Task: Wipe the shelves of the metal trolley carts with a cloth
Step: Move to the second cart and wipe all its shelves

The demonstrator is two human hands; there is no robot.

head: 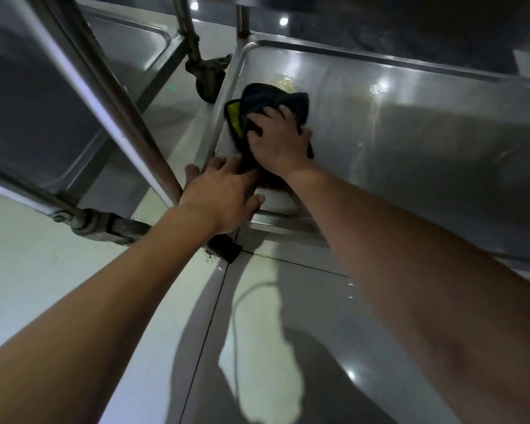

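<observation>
two metal trolley shelves: big one (410, 123) at 2 o'clock, second (43, 111) at 9. two castor wheels (208, 84). two hands: left hand (224, 194) flat, fingers straight, on the shelf corner; right hand (277, 142) curled, gripping one black cloth (266, 99) on the big shelf.

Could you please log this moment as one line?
right hand presses black-and-yellow cloth on steel trolley shelf | left hand braces shelf corner

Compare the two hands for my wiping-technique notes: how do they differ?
The right hand presses the dark cloth onto the trolley shelf; the left hand holds no cloth and rests at the shelf's corner rim. The right reaches further in than the left. Both are bare.
</observation>
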